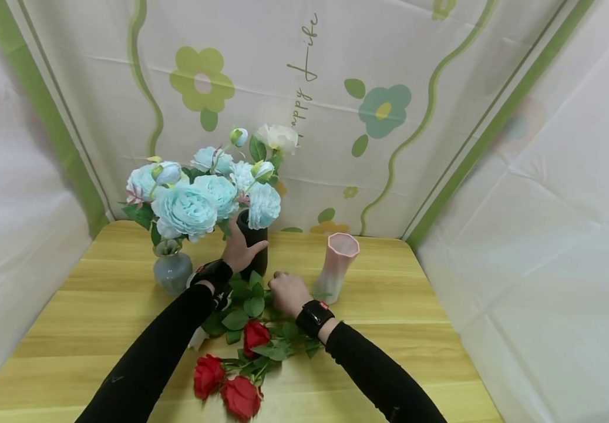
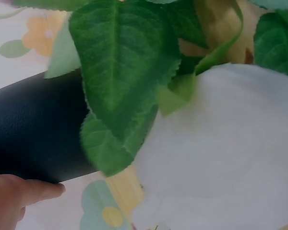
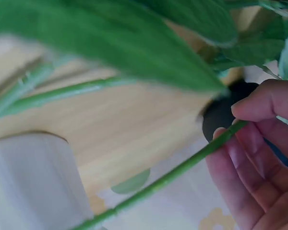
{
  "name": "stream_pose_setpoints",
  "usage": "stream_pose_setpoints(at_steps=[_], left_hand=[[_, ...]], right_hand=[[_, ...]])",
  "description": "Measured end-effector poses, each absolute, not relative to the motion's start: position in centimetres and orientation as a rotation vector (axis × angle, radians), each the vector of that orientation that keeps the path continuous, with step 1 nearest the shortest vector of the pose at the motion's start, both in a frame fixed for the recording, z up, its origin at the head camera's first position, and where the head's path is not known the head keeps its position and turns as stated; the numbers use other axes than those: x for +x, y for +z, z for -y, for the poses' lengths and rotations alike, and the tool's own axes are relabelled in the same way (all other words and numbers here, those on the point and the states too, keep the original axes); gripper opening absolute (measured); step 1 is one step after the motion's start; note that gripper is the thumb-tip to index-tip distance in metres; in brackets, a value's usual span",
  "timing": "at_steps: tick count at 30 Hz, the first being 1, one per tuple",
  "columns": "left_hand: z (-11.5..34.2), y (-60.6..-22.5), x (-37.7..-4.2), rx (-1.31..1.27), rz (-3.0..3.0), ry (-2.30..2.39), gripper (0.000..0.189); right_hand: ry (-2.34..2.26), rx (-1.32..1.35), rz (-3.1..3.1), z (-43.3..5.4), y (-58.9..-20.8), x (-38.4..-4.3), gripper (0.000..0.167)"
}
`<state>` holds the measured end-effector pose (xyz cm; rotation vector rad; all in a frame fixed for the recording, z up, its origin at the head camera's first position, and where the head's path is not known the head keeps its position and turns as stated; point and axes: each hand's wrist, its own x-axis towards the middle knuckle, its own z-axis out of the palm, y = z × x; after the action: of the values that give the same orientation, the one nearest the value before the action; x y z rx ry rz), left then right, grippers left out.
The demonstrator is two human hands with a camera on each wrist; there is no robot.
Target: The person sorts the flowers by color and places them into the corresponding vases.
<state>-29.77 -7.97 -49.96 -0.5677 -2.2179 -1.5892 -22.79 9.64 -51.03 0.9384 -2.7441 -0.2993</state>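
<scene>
My left hand (image 1: 241,249) grips a black vase (image 1: 258,258) standing on the table, the thumb across its side. The same vase (image 2: 33,129) fills the left of the left wrist view, partly behind green leaves (image 2: 125,67). A large, blurred white bloom (image 2: 221,143) sits close to that camera. My right hand (image 1: 289,292) is just right of the vase's base. In the right wrist view its thumb and fingers pinch a thin green flower stem (image 3: 168,177). Red roses (image 1: 242,398) with leafy stems lie on the table between my forearms.
A grey-blue vase (image 1: 172,273) with pale blue peonies (image 1: 185,208) stands left of the black vase. To the right is a pink-and-white vase (image 1: 337,264). The wooden table (image 1: 399,352) meets printed cloth walls (image 1: 293,59) at its back and sides.
</scene>
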Motion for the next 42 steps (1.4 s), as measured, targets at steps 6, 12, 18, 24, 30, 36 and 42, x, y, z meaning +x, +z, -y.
stream_pose_setpoints(at_steps=[6,12,18,24,30,36,42], left_hand=[[8.1,-54.8,-33.9,-0.581,2.147,-1.559,0.105],[8.1,-51.0,-30.5,-0.541,2.217,-1.571,0.103],[8.4,-54.3,-33.1,-0.520,2.243,-1.599,0.113],[8.3,-52.9,-32.0,-0.484,2.273,-1.595,0.109],[8.3,-52.4,-31.4,-0.517,2.247,-1.555,0.105],[8.1,-52.1,-31.4,-0.544,2.232,-1.542,0.106],[7.9,-49.4,-29.8,-0.577,2.182,-1.521,0.105]], right_hand=[[-0.318,0.883,2.718,-9.8,-49.7,-22.2,0.012],[-0.327,0.880,2.671,-10.3,-48.6,-21.7,0.018],[-0.329,0.884,2.638,-10.8,-48.3,-21.4,0.017],[-0.352,0.865,2.661,-11.1,-48.4,-21.2,0.016],[-0.390,0.840,2.638,-11.4,-48.0,-21.0,0.014],[-0.383,0.813,2.611,-12.3,-47.4,-20.8,0.012],[-0.344,0.791,2.591,-13.1,-46.8,-21.0,0.014]])
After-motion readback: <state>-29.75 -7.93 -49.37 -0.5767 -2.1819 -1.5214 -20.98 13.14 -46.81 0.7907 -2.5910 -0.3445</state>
